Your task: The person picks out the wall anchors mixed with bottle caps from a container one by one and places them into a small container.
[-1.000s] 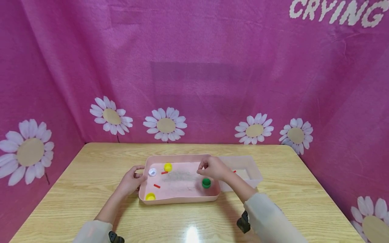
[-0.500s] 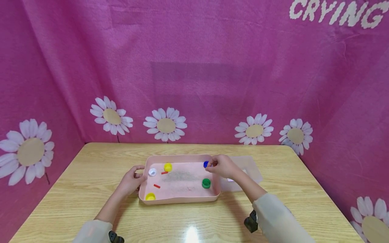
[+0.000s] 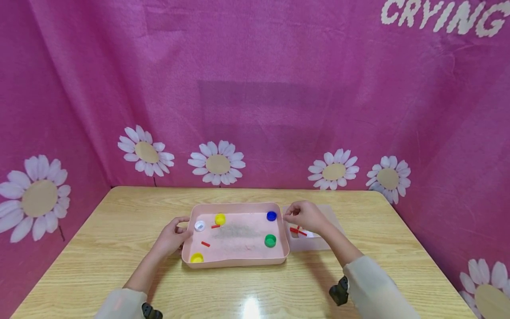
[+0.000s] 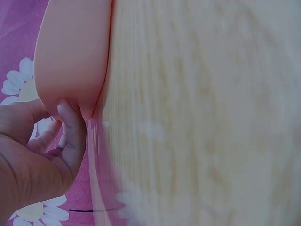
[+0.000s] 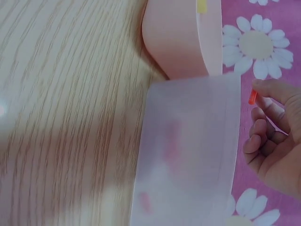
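My left hand (image 3: 172, 237) grips the left end of a shallow pink tray (image 3: 235, 263), its thumb and fingers at the end wall in the left wrist view. My right hand (image 5: 277, 127) pinches a short red stick (image 5: 252, 97) between thumb and forefinger. It hovers over the left part of a translucent bin (image 3: 318, 243), beside the tray's right rim. Inside the tray lie a blue cap (image 3: 271, 216), a green cap (image 3: 270, 240), two yellow caps (image 3: 220, 219), a white cap (image 3: 200, 226) and two red sticks (image 3: 205, 244).
More red sticks (image 3: 298, 231) lie in the translucent bin, near a white piece. Bin and tray stand close together on a wooden table (image 3: 223, 292). A pink curtain (image 3: 255, 110) with flowers hangs behind the table.
My right hand has moved right, from over the tray to over the bin. The blue cap and the bin's red sticks now show. My left hand stays at the tray.
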Motion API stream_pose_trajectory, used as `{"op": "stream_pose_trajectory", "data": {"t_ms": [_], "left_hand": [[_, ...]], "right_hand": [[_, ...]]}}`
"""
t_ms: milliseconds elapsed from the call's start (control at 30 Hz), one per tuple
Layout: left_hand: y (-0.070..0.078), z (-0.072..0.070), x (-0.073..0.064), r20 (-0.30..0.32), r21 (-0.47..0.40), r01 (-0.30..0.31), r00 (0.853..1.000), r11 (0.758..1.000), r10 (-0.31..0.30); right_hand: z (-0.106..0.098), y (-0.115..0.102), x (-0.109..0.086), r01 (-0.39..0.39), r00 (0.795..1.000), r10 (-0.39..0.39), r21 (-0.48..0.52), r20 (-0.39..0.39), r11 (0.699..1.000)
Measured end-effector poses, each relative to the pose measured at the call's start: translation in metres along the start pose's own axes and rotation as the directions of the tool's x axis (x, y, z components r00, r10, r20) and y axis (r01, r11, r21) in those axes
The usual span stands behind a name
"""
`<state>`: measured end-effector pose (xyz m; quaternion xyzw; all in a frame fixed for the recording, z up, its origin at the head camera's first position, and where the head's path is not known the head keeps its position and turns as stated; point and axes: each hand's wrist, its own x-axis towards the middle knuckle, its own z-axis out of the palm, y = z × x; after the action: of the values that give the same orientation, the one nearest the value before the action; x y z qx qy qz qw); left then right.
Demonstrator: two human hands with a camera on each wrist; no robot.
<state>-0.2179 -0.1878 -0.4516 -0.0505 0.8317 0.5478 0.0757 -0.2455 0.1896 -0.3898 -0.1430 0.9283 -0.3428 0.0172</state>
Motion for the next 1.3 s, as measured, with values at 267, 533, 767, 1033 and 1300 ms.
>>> {"op": "stream_pose_trajectory", "data": {"t_ms": [267,533,767,1033,1300], "left_hand": [[0.002,-0.002,0.001,0.000,-0.003,-0.016,1.000,1.000,0.016],[0.002,-0.001,0.000,-0.009,0.012,0.001,1.000,1.000,-0.001],[0.001,0.000,0.001,-0.005,0.014,-0.001,1.000,1.000,0.001],[0.001,0.000,-0.001,-0.007,0.017,0.002,1.000,1.000,-0.002],[0.002,0.000,-0.001,-0.010,0.014,0.008,1.000,1.000,-0.008]], "right_hand": [[-0.011,0.020,-0.005,-0.043,0.999,0.042,-0.004,-0.024,0.999],[-0.015,0.038,-0.010,-0.072,0.996,0.073,0.013,-0.042,0.997],[-0.015,0.052,-0.014,-0.081,0.995,0.083,0.034,-0.058,0.996],[-0.013,0.061,-0.014,-0.099,0.994,0.101,0.034,-0.047,0.994],[-0.010,0.060,-0.009,-0.112,0.993,0.113,0.017,-0.039,0.994]]}}
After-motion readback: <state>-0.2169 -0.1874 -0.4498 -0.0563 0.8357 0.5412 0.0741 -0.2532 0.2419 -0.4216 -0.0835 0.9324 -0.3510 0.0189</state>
